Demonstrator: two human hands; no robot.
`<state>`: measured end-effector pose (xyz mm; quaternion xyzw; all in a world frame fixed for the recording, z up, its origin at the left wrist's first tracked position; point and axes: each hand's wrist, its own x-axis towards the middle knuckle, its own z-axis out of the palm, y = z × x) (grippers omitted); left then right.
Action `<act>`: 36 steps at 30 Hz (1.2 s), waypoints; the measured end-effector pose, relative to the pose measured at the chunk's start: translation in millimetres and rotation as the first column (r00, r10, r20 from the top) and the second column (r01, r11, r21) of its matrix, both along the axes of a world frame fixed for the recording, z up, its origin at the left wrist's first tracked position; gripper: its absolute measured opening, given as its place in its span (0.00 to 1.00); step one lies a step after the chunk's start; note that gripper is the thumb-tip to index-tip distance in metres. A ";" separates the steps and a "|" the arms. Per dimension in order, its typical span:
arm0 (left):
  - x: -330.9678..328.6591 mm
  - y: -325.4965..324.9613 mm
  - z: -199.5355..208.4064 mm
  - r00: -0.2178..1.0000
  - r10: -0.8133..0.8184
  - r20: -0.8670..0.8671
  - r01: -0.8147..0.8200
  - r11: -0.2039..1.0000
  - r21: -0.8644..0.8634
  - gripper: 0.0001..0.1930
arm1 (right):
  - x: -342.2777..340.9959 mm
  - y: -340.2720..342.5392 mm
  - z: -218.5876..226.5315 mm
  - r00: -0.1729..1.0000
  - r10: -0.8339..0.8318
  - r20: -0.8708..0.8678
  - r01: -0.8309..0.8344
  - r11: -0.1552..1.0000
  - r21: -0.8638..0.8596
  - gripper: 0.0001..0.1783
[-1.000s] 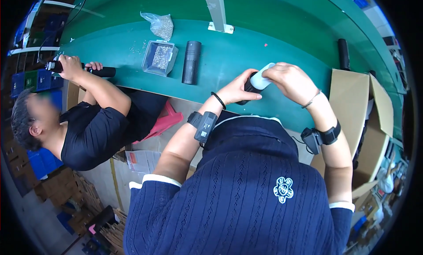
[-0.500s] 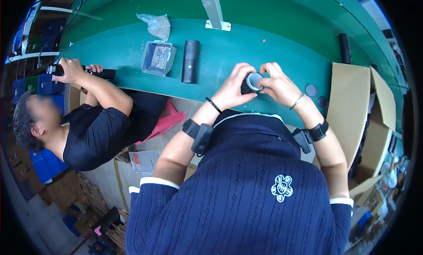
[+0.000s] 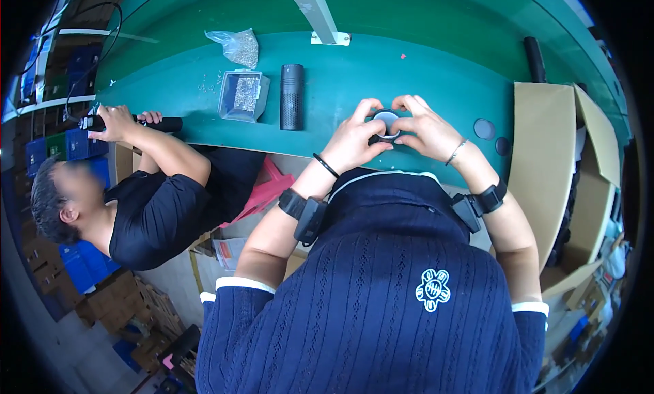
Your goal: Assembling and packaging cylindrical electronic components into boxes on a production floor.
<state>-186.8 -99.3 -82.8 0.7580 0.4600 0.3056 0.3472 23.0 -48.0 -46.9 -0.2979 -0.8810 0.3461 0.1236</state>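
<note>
Head view shows us a long green surface (image 3: 354,74) bending with the lens, with a pale metal post (image 3: 317,16) bolted down toward its back. A tiny red scrap (image 3: 403,56) lies on it, right of the post. To the left we see a co-worker in black (image 3: 160,217) holding a slim black tube (image 3: 163,124) above the surface's edge; below, blue plastic bins (image 3: 85,264) stand among brown cartons.

Among the containers, we find an open, clear plastic tub (image 3: 240,115) holding many small silvery pieces (image 3: 246,94), with a few more scattered to its left. Just behind it rests a clear plastic bag (image 3: 221,36), its lower end filled with similar pieces. Beside the tub lies a black perforated cylinder (image 3: 291,98). Two dark flat discs (image 3: 484,128) lie near an open brown cardboard box (image 3: 541,162), which has dark items inside, too shadowed for us to name.

Near the front edge, we see a black round tube with a pale lining (image 3: 388,120), mouth upward. The left grip (image 3: 354,135) is closed around its left side; the right grip (image 3: 429,132) is narrow, fingers curled onto the opposite rim. We cannot tell how deep the fingertips reach.
</note>
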 end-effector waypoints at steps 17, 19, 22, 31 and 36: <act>3.9 -4.8 1.9 0.999 0.027 -0.031 -0.027 0.999 0.018 0.13 | -1.1 -2.4 0.6 0.998 0.039 0.046 -0.042 0.997 0.065 0.10; 5.2 -4.9 2.4 1.000 0.029 -0.004 -0.029 0.999 0.034 0.12 | 1.7 -0.7 2.3 0.996 0.082 0.042 -0.084 0.995 0.052 0.10; 9.1 -2.8 3.6 1.000 0.003 -0.004 -0.003 0.999 0.040 0.11 | 3.4 -2.2 -3.1 0.994 0.089 0.066 -0.096 0.990 0.108 0.11; -24.5 13.5 -13.5 0.951 0.237 0.197 -0.194 0.958 -0.213 0.16 | 110.2 20.4 -76.1 0.789 -0.598 0.141 0.557 0.793 0.248 0.20; -39.2 18.6 -33.2 0.880 0.356 0.315 -0.231 0.899 -0.372 0.12 | 185.4 -4.6 -120.0 0.605 -0.655 0.452 0.610 0.747 0.265 0.41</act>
